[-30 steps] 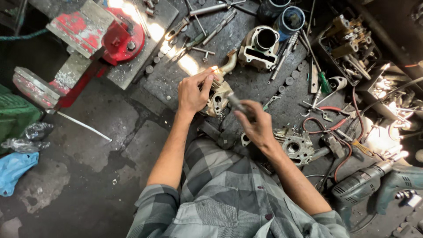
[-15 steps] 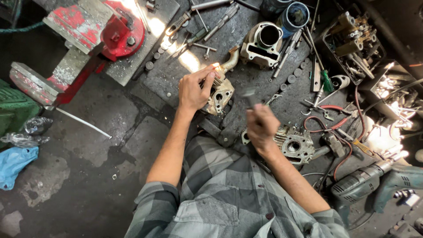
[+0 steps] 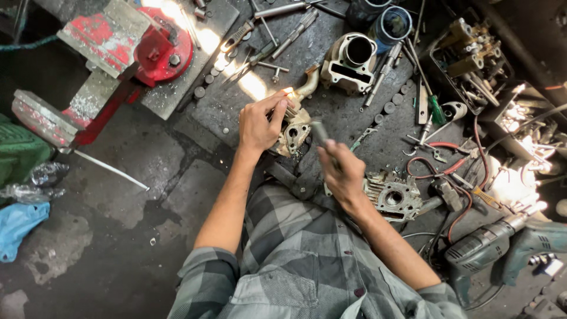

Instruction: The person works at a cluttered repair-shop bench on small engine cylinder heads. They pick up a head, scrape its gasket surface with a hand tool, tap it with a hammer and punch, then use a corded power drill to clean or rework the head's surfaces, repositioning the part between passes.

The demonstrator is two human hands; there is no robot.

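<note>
My left hand (image 3: 258, 121) grips a small, dirty metal engine part (image 3: 293, 134) that rests on the dark work surface, fingers over its top edge. My right hand (image 3: 342, 171) is closed around a grey metal tool (image 3: 320, 132) held upright just right of that part, its tip blurred and a short way above it. My sleeves are grey plaid.
A red bench vise (image 3: 155, 52) sits at the upper left. A metal cylinder block (image 3: 349, 62), loose wrenches (image 3: 287, 9) and bolts lie beyond the hands. Another engine casting (image 3: 393, 199) lies at my right forearm, a power drill (image 3: 502, 245) at lower right, red wires (image 3: 449, 168) between.
My right hand has swung the tool from low and left near the part, out to the right, and back up toward it. My left hand keeps its hold on the part.
</note>
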